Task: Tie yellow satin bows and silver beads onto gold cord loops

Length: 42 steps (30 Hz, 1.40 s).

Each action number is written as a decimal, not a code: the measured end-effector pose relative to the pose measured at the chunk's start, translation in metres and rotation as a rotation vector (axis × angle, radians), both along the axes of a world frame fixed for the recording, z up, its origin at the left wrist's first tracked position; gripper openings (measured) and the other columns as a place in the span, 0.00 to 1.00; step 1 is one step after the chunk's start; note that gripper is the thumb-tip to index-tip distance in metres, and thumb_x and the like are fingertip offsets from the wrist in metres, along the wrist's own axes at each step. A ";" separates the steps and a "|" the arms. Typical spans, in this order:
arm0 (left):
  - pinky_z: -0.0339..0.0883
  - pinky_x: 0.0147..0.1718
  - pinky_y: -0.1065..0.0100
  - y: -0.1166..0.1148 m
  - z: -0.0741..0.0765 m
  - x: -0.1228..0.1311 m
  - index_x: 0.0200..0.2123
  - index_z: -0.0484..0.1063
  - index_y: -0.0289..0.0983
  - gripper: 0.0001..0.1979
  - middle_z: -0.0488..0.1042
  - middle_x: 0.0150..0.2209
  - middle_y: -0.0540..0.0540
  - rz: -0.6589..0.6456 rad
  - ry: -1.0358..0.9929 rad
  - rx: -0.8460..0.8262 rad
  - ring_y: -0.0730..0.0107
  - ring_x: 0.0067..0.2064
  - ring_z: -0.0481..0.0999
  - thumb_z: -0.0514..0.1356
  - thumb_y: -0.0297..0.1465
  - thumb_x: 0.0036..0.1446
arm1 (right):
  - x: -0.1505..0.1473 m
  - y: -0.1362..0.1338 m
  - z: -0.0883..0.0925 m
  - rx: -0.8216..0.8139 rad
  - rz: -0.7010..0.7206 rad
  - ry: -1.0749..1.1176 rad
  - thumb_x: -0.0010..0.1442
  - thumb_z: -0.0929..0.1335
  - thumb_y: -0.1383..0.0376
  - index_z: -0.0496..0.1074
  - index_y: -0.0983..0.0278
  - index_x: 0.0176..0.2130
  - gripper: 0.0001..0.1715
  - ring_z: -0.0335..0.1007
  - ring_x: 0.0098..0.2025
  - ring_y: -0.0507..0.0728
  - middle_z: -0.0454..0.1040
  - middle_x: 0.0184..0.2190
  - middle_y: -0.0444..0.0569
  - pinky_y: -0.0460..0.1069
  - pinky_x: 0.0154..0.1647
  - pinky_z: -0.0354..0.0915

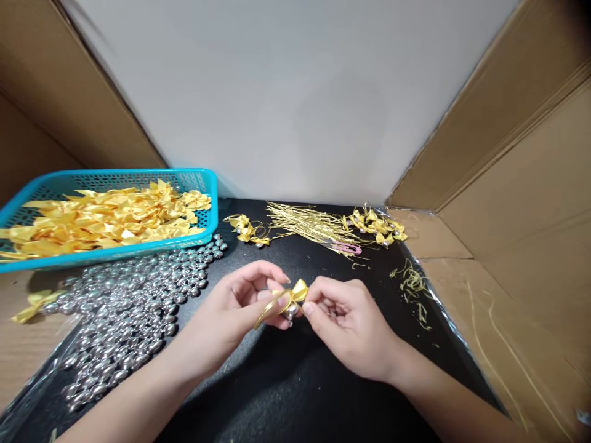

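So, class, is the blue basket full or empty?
Mostly full: yellow bows are heaped across the blue basket, though its mesh shows behind them.

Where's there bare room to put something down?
The black table looks mostly bare between the forearms. A smaller patch lies between the right hand and gold scraps. Crowded: silver beads and blue basket at left; gold strings and yellow bows behind.

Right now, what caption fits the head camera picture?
Left hand holds a yellow bow and silver bead above a black surface; right hand pinches alongside.
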<state>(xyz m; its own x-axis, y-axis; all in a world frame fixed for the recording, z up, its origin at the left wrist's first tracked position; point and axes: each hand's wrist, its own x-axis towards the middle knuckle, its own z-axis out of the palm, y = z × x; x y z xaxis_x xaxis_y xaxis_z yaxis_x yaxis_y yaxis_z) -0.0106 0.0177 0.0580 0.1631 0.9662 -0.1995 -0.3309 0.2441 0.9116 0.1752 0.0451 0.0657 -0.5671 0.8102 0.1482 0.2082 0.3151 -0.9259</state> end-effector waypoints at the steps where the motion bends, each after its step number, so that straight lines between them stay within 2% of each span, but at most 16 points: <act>1: 0.74 0.29 0.73 0.000 0.000 0.000 0.32 0.76 0.39 0.06 0.76 0.26 0.53 -0.002 -0.006 -0.002 0.75 0.27 0.76 0.70 0.30 0.50 | 0.000 0.000 0.001 0.009 0.004 0.002 0.57 0.64 0.71 0.64 0.65 0.24 0.10 0.50 0.18 0.45 0.56 0.16 0.36 0.42 0.19 0.48; 8: 0.71 0.30 0.77 0.001 -0.002 -0.001 0.29 0.78 0.35 0.06 0.78 0.26 0.49 -0.062 -0.004 -0.071 0.75 0.28 0.76 0.70 0.32 0.50 | 0.002 0.000 0.003 0.070 0.008 0.014 0.56 0.64 0.73 0.63 0.65 0.24 0.10 0.48 0.17 0.44 0.54 0.15 0.35 0.41 0.18 0.48; 17: 0.70 0.29 0.75 0.003 0.000 0.000 0.27 0.79 0.35 0.06 0.78 0.27 0.49 -0.082 -0.054 -0.113 0.74 0.27 0.76 0.70 0.31 0.49 | 0.002 -0.001 0.004 0.081 0.012 0.011 0.55 0.64 0.74 0.64 0.66 0.24 0.10 0.48 0.17 0.44 0.54 0.15 0.35 0.41 0.19 0.48; 24: 0.71 0.29 0.75 0.001 0.001 -0.001 0.26 0.78 0.35 0.07 0.77 0.26 0.49 -0.076 -0.037 -0.140 0.74 0.27 0.76 0.72 0.32 0.46 | 0.004 0.002 0.007 0.073 0.082 -0.020 0.55 0.63 0.73 0.63 0.64 0.24 0.10 0.47 0.18 0.45 0.53 0.16 0.36 0.42 0.20 0.48; 30: 0.70 0.27 0.75 0.002 0.003 0.003 0.28 0.74 0.38 0.09 0.76 0.24 0.53 -0.058 -0.071 -0.089 0.75 0.25 0.75 0.71 0.31 0.47 | 0.005 0.004 0.009 0.089 0.108 -0.026 0.55 0.62 0.74 0.62 0.64 0.23 0.11 0.47 0.18 0.45 0.53 0.16 0.36 0.43 0.20 0.48; 37: 0.71 0.28 0.75 0.001 0.002 0.002 0.26 0.76 0.36 0.08 0.76 0.24 0.52 -0.073 -0.004 -0.059 0.74 0.26 0.76 0.71 0.32 0.47 | 0.005 0.004 0.008 0.042 0.133 -0.024 0.55 0.62 0.73 0.62 0.64 0.24 0.10 0.46 0.18 0.45 0.53 0.16 0.36 0.43 0.20 0.47; 42: 0.71 0.26 0.74 0.000 0.002 0.002 0.26 0.73 0.37 0.10 0.76 0.24 0.52 -0.067 -0.033 -0.029 0.73 0.25 0.75 0.71 0.32 0.47 | 0.007 0.003 0.009 -0.001 0.148 -0.026 0.55 0.63 0.74 0.60 0.64 0.23 0.11 0.45 0.18 0.45 0.52 0.16 0.35 0.43 0.19 0.47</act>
<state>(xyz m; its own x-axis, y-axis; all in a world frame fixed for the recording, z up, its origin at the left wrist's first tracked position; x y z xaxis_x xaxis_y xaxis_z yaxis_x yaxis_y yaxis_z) -0.0089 0.0176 0.0601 0.2343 0.9468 -0.2208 -0.3422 0.2929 0.8928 0.1821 0.0485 0.0750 -0.6840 0.7177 0.1306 0.1837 0.3427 -0.9213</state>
